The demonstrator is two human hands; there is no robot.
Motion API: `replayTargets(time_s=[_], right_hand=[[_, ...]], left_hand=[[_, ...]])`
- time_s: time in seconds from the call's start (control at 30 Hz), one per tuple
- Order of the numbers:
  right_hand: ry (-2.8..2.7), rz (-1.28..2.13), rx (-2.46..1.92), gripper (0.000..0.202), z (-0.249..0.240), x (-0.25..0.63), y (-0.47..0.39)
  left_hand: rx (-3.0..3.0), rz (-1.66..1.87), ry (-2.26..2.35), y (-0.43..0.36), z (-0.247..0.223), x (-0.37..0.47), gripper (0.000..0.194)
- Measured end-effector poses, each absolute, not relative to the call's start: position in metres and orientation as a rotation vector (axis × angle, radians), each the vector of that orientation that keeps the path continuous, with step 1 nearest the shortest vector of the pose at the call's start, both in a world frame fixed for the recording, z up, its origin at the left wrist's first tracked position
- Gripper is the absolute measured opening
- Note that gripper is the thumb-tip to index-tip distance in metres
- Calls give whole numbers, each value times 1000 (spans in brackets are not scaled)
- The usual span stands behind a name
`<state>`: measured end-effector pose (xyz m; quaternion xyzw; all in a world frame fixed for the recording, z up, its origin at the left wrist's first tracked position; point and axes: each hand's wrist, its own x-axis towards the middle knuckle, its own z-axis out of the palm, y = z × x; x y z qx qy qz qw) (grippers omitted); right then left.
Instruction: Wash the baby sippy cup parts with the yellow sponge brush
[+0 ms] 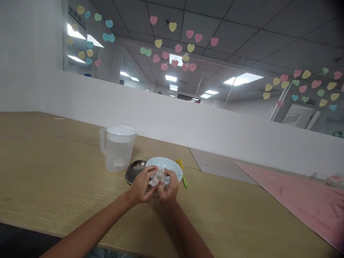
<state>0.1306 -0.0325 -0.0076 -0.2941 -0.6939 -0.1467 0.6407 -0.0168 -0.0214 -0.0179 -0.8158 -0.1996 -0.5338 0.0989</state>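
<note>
The work looks partway through, as far as one moment can tell: the small clear-topped piece (160, 175) is already up in both hands, and neither setting it down nor letting it go is done yet. The left hand (142, 184) grips it from nine o'clock and the right hand (170, 187) from three, close together, fingertips and thumbs clamped around it. It sits just before the pale blue bowl (161, 159), which lies at twelve o'clock; the metal dish (133, 173) is at nine to ten, the lidded jug (119, 153) at ten, the yellow-headed brush (181, 165) at two. The piece has a glossy, see-through dome on a whitish base (a thin red edge (155, 196) shows beneath the hands, its source hidden), and whether its parts are fully joined I cannot tell.
</note>
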Motion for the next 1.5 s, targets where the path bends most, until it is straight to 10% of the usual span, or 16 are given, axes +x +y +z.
replayTargets(time_s=[1.5], right_hand=[[-1680, -363, -763, 38, -17, 133, -30]], left_hand=[[-2445, -1610, -780, -12, -38, -11, 71]])
